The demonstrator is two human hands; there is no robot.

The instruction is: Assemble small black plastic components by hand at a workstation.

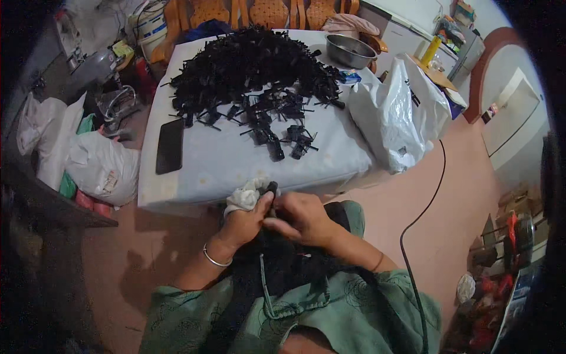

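My left hand [244, 223] is closed round a small black plastic part [272, 187], whose end pokes up above the thumb. White cloth [244, 197] covers the fingers of this hand; whether it is a glove or a loose rag I cannot tell. Close against it, my right hand [303, 219] has its fingers curled in, slightly blurred, and what they grip is hidden. Both hands are over my lap, just in front of the table's near edge. On the table [200, 183] lies a big heap of similar black parts [247, 71], with a few loose ones [299, 140] nearer me.
A black phone [170, 146] lies at the table's left. Towards the right stand a metal bowl [351, 51] and a large white plastic bag [392, 118]. White sacks [103, 162] fill the left side. A black cable [413, 221] crosses the floor on my right. Wooden chairs [268, 15] line the back.
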